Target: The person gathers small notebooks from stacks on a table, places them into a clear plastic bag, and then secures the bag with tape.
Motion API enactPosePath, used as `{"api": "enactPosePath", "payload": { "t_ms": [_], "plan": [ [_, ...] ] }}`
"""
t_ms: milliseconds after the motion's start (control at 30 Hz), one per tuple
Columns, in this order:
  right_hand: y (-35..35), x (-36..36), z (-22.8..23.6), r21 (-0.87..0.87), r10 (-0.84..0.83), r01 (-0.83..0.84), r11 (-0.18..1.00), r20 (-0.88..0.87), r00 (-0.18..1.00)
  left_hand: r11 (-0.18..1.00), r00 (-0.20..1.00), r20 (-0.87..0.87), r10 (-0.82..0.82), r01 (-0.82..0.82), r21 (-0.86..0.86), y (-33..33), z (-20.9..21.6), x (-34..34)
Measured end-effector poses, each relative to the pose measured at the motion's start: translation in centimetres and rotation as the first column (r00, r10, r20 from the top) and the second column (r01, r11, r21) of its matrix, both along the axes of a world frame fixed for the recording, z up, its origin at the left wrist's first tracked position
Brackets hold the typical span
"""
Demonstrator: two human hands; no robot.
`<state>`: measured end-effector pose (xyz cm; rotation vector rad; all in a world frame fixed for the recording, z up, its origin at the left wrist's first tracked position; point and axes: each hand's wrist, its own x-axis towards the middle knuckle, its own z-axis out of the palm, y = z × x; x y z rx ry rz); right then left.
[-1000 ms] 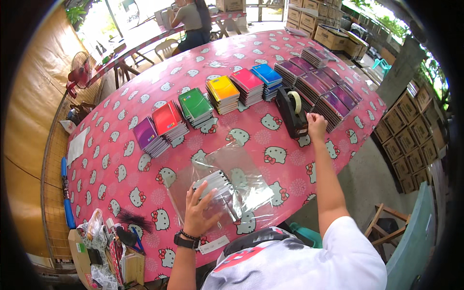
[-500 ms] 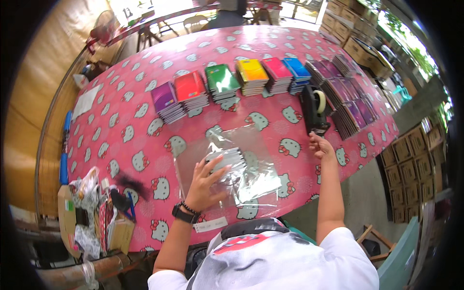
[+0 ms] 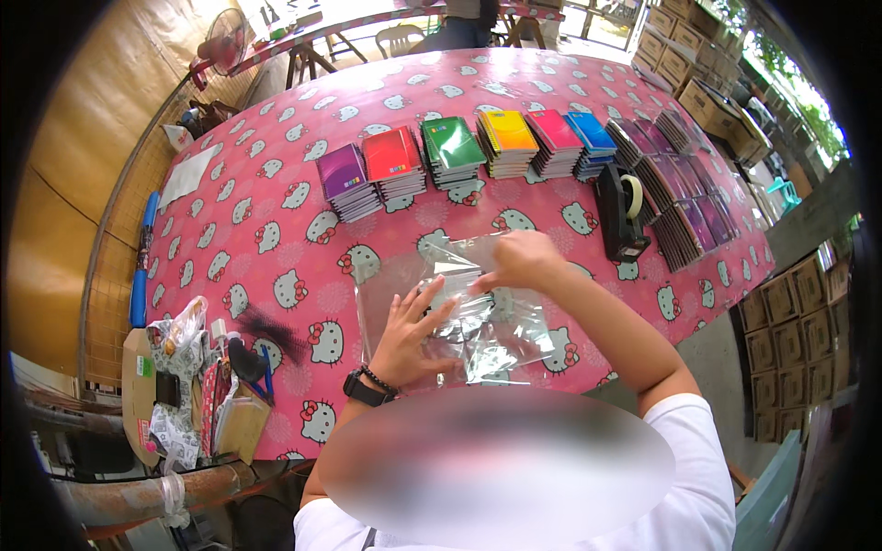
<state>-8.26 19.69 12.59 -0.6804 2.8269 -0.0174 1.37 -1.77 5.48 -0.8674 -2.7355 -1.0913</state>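
A sheet of clear plastic film (image 3: pixel 510 344) lies in front of me, folded over what looks like a small stack of notebooks (image 3: pixel 457 278), partly hidden by glare. My left hand (image 3: pixel 409 331) rests on the near left part of the film with its fingers spread. At the far right side of the covered stack, my right hand (image 3: pixel 528 261) is closed, its thumb pointing down at the film. Anything pinched in it is too small to make out. To the right of that hand stands a black tape dispenser (image 3: pixel 620 220) with a pale roll.
Beyond the film, notebook stacks stand in a row: purple (image 3: pixel 344 170), red (image 3: pixel 391 153), green (image 3: pixel 452 142), yellow (image 3: pixel 507 133), pink (image 3: pixel 554 131) and blue (image 3: pixel 589 133). Purple bundles (image 3: pixel 684 197) fill the right side. A cluttered box (image 3: pixel 243 427) sits at the near left.
My right hand has left the tape dispenser and moved left onto the film-covered stack. My left hand stays spread on the film. The whole view has shifted slightly.
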Motion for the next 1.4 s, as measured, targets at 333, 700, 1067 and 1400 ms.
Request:
{"api": "enactPosePath", "payload": {
  "t_ms": [333, 700, 1067, 1400],
  "plan": [
    [0.3, 6.6, -5.7, -0.916, 0.047, -0.161, 0.368, -0.155, 0.987, 0.955, 0.904, -0.315, 0.288, -0.250, 0.157, 2.0, -2.6, -0.4],
    [-1.0, 2.0, -6.3, -0.951, 0.121, 0.045, 0.305, 0.085, 0.989, 0.911, 0.959, 0.118, 0.258, -0.283, 0.302, 1.5, -0.5, -1.8],
    [1.2, 4.4, -6.8, -0.765, 0.160, -0.348, 0.541, -0.313, 0.936, 0.872, 0.875, -0.277, 0.397, -0.266, 0.412, 3.1, -1.9, -0.4],
    [-1.1, -0.5, -6.1, -0.851, 0.109, 0.223, 0.475, 0.309, 0.945, 0.785, 0.752, -0.260, 0.606, -0.512, 0.350, 6.0, -0.8, 0.3]
  ]
}}
